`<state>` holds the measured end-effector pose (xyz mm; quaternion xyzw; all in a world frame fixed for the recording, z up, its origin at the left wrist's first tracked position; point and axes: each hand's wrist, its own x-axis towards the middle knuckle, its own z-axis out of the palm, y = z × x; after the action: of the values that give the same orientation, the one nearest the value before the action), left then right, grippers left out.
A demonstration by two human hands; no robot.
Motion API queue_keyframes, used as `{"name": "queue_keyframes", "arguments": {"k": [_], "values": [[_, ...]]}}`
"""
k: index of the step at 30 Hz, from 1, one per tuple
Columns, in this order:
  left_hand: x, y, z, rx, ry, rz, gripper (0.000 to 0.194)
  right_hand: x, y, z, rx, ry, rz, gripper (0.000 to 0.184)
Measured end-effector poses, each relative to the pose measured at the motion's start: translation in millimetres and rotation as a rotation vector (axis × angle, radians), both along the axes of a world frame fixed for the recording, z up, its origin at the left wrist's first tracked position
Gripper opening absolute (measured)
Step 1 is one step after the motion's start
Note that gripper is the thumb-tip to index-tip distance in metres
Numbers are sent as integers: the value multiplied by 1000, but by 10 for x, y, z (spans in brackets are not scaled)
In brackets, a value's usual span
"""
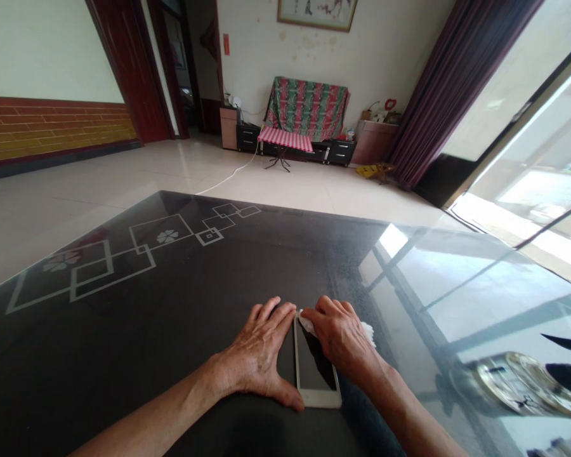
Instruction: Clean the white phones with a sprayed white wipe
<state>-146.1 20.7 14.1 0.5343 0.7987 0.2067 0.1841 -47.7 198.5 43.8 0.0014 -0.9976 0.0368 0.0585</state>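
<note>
A white-framed smartphone (pixel 318 368) lies flat, dark screen up, on the glossy black table (pixel 209 285). Along its left side rests my left hand (pixel 261 349), fingers stretched out, with the thumb at the lower left corner and a fingertip by the upper left corner. Over the upper right part of the screen is my right hand (pixel 340 330), its fingers closed on a white tissue (pixel 368 331). One end of the tissue touches the glass near the top of the phone, and the other sticks out right of the hand. My right hand hides part of the screen.
Toward the right edge of the table sits a round, shiny metal-looking object (pixel 523 384), with a dark pointed object (pixel 568 362) beside it. Beyond the table are a small stand with a striped cloth (pixel 285 138), a cloth-draped object (pixel 309 108) and a purple curtain (pixel 452 82).
</note>
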Motion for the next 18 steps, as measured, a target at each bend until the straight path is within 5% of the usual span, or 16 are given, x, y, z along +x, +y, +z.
{"name": "queue_keyframes", "arguments": {"k": [18], "values": [[2,5,49,-33,-14,-9,129,-1,37,-33,11,13,-10,24]]}}
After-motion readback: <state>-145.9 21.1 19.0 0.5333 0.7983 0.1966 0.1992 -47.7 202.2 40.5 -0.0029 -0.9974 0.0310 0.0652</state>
